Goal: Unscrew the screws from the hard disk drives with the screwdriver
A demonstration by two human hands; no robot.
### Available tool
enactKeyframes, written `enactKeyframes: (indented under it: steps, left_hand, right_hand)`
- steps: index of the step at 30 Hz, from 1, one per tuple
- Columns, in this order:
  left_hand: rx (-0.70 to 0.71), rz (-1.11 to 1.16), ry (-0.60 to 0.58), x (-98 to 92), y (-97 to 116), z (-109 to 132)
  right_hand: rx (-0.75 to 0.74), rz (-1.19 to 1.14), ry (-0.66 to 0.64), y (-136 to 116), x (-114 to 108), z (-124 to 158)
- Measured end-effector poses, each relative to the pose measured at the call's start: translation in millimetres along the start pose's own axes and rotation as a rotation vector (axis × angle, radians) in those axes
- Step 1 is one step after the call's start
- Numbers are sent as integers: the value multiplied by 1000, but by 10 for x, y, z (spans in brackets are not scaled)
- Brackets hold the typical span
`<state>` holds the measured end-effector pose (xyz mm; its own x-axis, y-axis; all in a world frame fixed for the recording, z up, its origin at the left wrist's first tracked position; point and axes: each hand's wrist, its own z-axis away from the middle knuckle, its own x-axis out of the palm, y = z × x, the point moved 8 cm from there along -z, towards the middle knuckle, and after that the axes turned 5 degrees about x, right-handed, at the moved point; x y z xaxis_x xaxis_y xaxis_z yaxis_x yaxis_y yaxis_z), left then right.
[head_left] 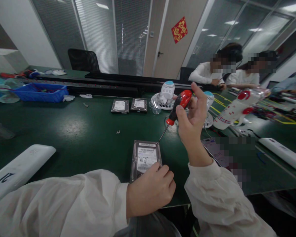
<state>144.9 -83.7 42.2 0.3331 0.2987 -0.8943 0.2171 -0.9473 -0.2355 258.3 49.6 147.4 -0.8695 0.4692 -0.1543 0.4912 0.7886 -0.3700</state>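
A hard drive (pixel 146 158) with a white label lies flat on the green table in front of me. My left hand (pixel 151 187) is closed over its near end, fingers curled along the right edge and covering that part. In my right hand (pixel 193 123) is a screwdriver (pixel 179 107) with a red and black handle, held at a slant. Its shaft points down to the left, and the tip is at the drive's far right corner. Several small screws (pixel 118 132) lie on the table beyond the drive to the left.
Two more hard drives (pixel 120 106) lie farther back. White fans (pixel 167 93) stand behind my right hand. At left are a blue tray (pixel 41 92) and a white slab-shaped device (pixel 22 168). A phone (pixel 215 149) lies to the right. Two people (pixel 212 72) sit across at the far right.
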Motion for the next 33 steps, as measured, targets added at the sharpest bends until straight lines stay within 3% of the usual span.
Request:
enactKeyframes:
  steps: [9, 17, 25, 33]
  left_hand:
    - [-4, 0, 4, 2, 4, 4]
    - [-3, 3, 7, 15, 0, 7]
    - [0, -2, -16, 34, 6, 7]
    - [-4, -3, 1, 20, 5, 2]
  right_hand:
    - [-51, 136, 3, -99, 26, -29]
    - [50, -1, -118, -28, 103, -13]
    - [-25, 99, 40, -117, 7, -37]
    - [-25, 124, 29, -78, -2, -22]
